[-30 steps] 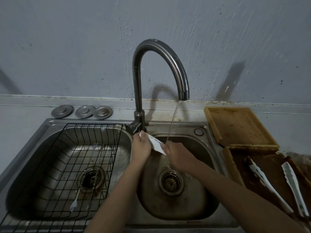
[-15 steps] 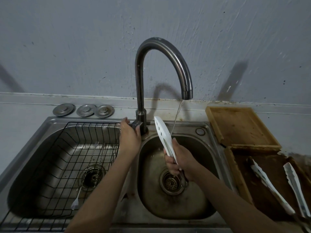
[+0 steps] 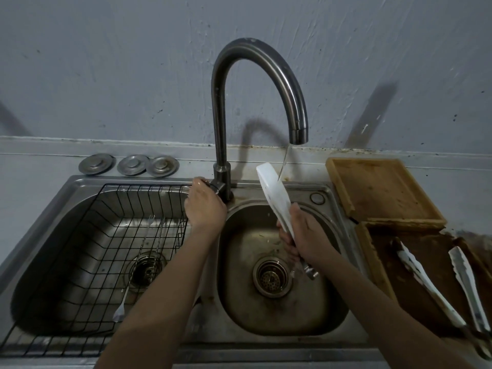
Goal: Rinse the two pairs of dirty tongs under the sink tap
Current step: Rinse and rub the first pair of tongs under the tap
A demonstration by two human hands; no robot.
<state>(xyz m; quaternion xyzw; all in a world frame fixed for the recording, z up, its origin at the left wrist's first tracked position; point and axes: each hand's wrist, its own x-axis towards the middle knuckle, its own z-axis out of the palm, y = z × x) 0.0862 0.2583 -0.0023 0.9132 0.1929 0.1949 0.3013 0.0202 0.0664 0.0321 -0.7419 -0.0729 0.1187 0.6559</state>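
My right hand (image 3: 306,237) grips a pair of white-tipped tongs (image 3: 274,194) over the right sink basin (image 3: 279,312). The tongs point up and away, and their white tip touches the thin stream of water falling from the tap (image 3: 298,129). My left hand (image 3: 205,206) is curled round the tap handle at the base of the tap. A second pair of tongs (image 3: 436,288) lies spread apart on a dark wooden tray (image 3: 386,265) at the right.
The left basin holds a black wire rack (image 3: 87,262) with thin metal utensils and a white-ended spoon (image 3: 119,312). Three metal sink plugs (image 3: 130,164) lie on the ledge behind it. A lighter wooden tray (image 3: 380,193) sits at the back right.
My left hand let go of the tongs' tip and moved to the tap handle. My right hand turned the tongs upright, so the white tip now meets the water stream.
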